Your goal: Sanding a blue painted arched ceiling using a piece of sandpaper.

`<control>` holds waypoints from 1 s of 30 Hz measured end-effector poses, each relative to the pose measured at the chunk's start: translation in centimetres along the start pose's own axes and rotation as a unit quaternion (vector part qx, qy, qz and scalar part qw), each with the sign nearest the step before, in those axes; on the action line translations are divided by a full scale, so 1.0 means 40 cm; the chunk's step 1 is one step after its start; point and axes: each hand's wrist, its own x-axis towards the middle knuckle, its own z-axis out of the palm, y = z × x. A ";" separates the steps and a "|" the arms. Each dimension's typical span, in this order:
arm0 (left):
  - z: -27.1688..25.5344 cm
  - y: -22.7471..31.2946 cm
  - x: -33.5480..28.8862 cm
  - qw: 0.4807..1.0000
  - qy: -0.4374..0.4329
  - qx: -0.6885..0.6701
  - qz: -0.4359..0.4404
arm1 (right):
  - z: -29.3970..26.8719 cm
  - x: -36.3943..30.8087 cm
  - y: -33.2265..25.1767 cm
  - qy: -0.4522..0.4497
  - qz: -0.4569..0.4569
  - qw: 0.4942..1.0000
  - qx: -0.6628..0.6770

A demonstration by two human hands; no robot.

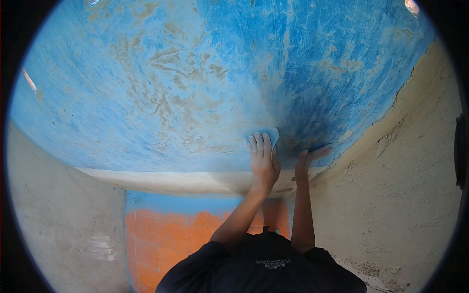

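My left hand presses a folded, pale blue sheet, which looks like sandpaper, flat against the worn blue wall. Its fingers lie over the sheet, and only the edges show around them. To its right, low on the same wall, my right hand leans with its fingers stretched out toward the right. Nothing shows in that hand. Around both hands the paint is scratched and dusty, with darker blue beside the right one and greyish worn patches farther left.
A pale band runs along the blue wall's lower edge. Rough plaster walls stand at the left and right. Orange tiles dusted with blue lie below. A dark object sits at the far right edge.
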 end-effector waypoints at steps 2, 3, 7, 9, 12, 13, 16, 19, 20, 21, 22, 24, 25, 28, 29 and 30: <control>-0.016 0.018 0.078 0.999 0.041 -0.012 0.019 | -0.019 0.005 0.033 0.001 0.005 1.000 -0.015; -0.042 0.031 0.156 0.995 0.098 -0.004 0.030 | -0.020 0.005 0.041 0.000 0.006 1.000 -0.016; -0.137 0.073 0.362 0.977 0.209 -0.015 0.049 | -0.020 0.010 0.053 0.004 0.019 0.999 -0.026; -0.085 0.047 0.278 0.981 0.186 0.000 0.047 | -0.011 0.017 0.055 0.009 0.013 0.999 -0.031; 0.023 -0.021 0.013 0.997 0.040 0.001 0.058 | 0.005 0.009 0.056 0.019 0.008 0.999 -0.042; 0.033 -0.040 -0.051 0.998 -0.003 0.020 0.054 | 0.009 0.004 0.055 0.018 0.006 0.999 -0.044; 0.017 -0.044 -0.022 0.998 -0.021 0.028 0.056 | 0.004 -0.007 0.008 0.005 0.012 0.999 -0.031; -0.058 0.037 0.237 0.990 0.106 0.024 0.090 | -0.022 0.012 0.047 0.021 0.005 0.999 -0.034; -0.092 0.084 0.341 0.986 0.146 0.004 0.085 | -0.043 0.023 0.089 0.044 -0.012 0.998 -0.050; -0.141 0.108 0.419 0.979 0.187 0.010 0.084 | -0.025 0.016 0.096 0.036 -0.010 0.999 -0.040; -0.172 0.125 0.469 0.977 0.191 0.020 0.090 | -0.009 0.017 0.090 0.037 -0.022 0.998 -0.046; -0.202 0.138 0.519 0.966 0.227 0.014 0.124 | 0.015 0.020 0.096 0.038 -0.036 0.997 -0.051; -0.170 0.130 0.485 0.972 0.200 0.020 0.119 | 0.005 0.030 0.113 0.042 -0.042 0.997 -0.052; -0.055 0.051 0.225 0.992 0.056 0.020 0.114 | 0.005 0.039 0.131 0.051 -0.060 0.996 -0.041; -0.036 0.030 0.125 0.992 -0.023 0.026 0.119 | -0.005 0.037 0.132 0.054 -0.066 0.996 -0.040; -0.018 -0.009 0.020 0.992 -0.075 -0.007 0.106 | 0.008 0.024 0.096 0.052 -0.067 0.996 -0.033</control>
